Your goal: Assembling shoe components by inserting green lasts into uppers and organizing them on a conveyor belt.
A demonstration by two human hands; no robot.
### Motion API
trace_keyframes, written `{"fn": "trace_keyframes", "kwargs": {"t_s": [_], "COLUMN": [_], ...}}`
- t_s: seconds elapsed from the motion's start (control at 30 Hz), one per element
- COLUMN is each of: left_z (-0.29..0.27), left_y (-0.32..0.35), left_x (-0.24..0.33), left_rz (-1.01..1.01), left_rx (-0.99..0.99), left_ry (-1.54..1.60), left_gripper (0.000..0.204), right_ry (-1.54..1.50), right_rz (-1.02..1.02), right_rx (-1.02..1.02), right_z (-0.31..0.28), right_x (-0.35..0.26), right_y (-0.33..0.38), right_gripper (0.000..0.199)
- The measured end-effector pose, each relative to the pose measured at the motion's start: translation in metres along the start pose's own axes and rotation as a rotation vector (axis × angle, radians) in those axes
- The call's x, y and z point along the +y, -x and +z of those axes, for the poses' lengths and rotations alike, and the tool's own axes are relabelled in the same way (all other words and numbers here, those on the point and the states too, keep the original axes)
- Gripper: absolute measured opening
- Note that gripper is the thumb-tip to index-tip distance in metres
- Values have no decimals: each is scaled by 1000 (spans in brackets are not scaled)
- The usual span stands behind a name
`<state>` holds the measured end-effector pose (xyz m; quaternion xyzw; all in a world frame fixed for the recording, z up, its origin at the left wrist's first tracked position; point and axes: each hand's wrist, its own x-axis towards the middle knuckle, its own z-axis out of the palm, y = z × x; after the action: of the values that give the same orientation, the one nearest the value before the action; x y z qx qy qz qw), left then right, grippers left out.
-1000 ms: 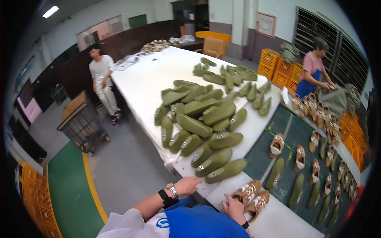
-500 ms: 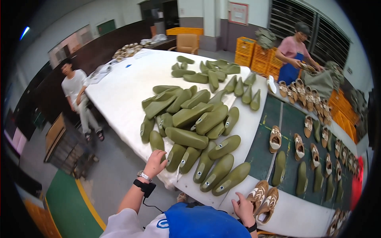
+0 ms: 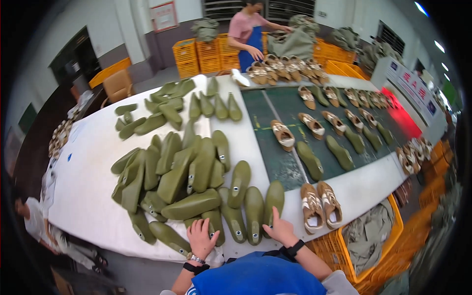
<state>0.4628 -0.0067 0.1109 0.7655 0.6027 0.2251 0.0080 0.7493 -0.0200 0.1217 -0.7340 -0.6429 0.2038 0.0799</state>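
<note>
1. Left hand (image 3: pixel 201 238) lies open, fingers spread on a green last (image 3: pixel 215 225) at the counter's (image 3: pixel 88 196) near edge.
2. Right hand (image 3: pixel 280 227) rests open, fingertips touching another last (image 3: pixel 273 199), beside tan shoes (image 3: pixel 320 206).

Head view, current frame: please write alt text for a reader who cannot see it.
A person's left hand and right hand rest on olive-green shoe lasts heaped on a white table. A pair of tan shoes sits to the right, beside a dark green conveyor belt carrying more shoes, where another person works.
</note>
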Motion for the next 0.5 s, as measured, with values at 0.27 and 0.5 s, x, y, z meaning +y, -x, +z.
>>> {"fn": "trace_keyframes", "kwargs": {"t_s": [0.27, 0.5], "left_z": [8, 2], "left_y": [6, -8], "left_x": [-13, 7], "left_rz": [7, -38], "left_rx": [3, -192], "left_ry": [26, -86], "left_gripper": [54, 56], "right_ry": [-141, -146], "right_rz": [-71, -152], "right_rx": [-29, 12], "right_z": [5, 10], "right_x": [12, 25], "right_y": [-3, -1], "right_gripper": [75, 49]}}
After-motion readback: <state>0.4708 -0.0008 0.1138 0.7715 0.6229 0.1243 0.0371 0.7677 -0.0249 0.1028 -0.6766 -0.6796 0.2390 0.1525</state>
